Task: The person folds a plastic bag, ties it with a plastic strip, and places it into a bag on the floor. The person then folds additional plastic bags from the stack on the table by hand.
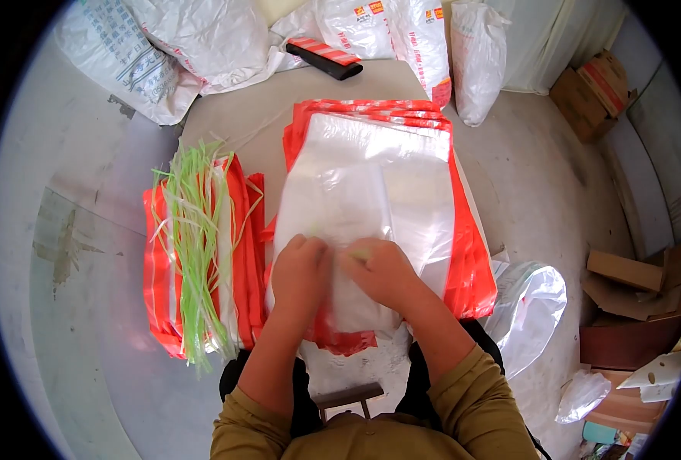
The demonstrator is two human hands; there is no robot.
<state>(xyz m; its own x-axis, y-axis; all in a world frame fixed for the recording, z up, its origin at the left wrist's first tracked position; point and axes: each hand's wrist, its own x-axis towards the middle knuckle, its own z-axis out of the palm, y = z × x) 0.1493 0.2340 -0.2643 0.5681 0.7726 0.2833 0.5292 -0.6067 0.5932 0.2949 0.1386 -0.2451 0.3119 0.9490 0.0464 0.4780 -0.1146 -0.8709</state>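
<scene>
My left hand (303,270) and my right hand (380,273) are close together over a folded white, translucent plastic bag bundle (348,199). Both have their fingers curled in, somewhat smeared by motion. A trace of pale green shows at my right fingers, like a plastic strip. What my left fingers hold is hidden. Beneath the bundle lies a thick stack of red and white plastic bags (469,264), its red edges sticking out. To the left, loose green plastic strips (195,253) lie across another pile of red-and-white bags (250,261).
The grey table (241,115) carries a black and red-striped roll (325,55) at its far end. Full white sacks (202,38) stand behind it. A clear plastic bag (528,307) is beside my right leg. Cardboard boxes (632,284) sit on the floor at right.
</scene>
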